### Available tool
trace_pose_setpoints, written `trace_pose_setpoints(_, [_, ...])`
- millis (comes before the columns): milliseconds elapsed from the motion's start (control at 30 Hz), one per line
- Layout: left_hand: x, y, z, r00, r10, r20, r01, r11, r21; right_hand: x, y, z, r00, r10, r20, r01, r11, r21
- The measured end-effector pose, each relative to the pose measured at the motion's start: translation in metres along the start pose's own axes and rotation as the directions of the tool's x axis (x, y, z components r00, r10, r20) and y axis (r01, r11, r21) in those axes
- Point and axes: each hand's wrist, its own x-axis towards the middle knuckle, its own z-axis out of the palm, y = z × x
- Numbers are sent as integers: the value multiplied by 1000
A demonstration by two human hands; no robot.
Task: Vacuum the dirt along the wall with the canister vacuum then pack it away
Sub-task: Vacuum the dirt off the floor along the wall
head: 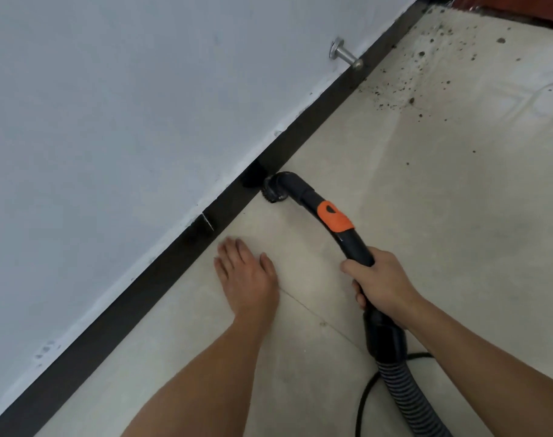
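Home interior: painted wall [127, 105], dark skirting [161, 272], tiled floor [426, 216], doorstop [344, 55].

The right hand [384, 280] grips the curved black hose handle [338, 222]. The brush nozzle [270, 190] contacts the dark baseboard [161, 266]. The left hand [245, 274] rests flat on the floor tile [395, 184]. Dirt [404, 86] lies farther along the wall [127, 105].

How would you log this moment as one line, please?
right hand grips vacuum handle | brush nozzle at baseboard | left hand flat on floor | dirt ahead
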Motion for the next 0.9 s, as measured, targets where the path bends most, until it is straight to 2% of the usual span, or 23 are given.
trace_pose_setpoints(167, [-28,-50,-13,987,-163,-13,163,987,10,-35,2,30,998,35,58,-33,999,-30])
trace_pose_setpoints(333, [-26,-47,-15,985,-171,3,171,985,32,-54,15,40,991,52,122,-46,998,-52])
trace_pose_setpoints(400, [-26,-48,-16,987,-160,14,160,986,40,-48,19,29,998,48,47,-46,998,-43])
trace_pose_setpoints(467, [-24,-46,-14,988,-153,16,153,987,42,-40,24,9,993,54,-103,-57,998,-20])
trace_pose_setpoints(533, [-24,-46,-13,990,-137,27,135,989,64,-37,31,-21,965,98,-243,-82,994,73])
trace_pose_setpoints(633, [-22,-44,-18,995,-11,95,-1,992,129,-44,44,-69,885,212,-415,-122,965,232])
trace_pose_setpoints(733, [-9,-7,-23,955,254,153,-275,951,140,-44,54,-106,810,276,-517,-112,939,325])
trace_pose_setpoints(800, [9,37,-13,919,352,175,-374,920,114,-31,53,-119,809,271,-521,-97,937,336])
trace_pose_setpoints(900, [34,110,15,900,392,191,-409,911,58,-5,47,-124,841,237,-486,-70,939,336])
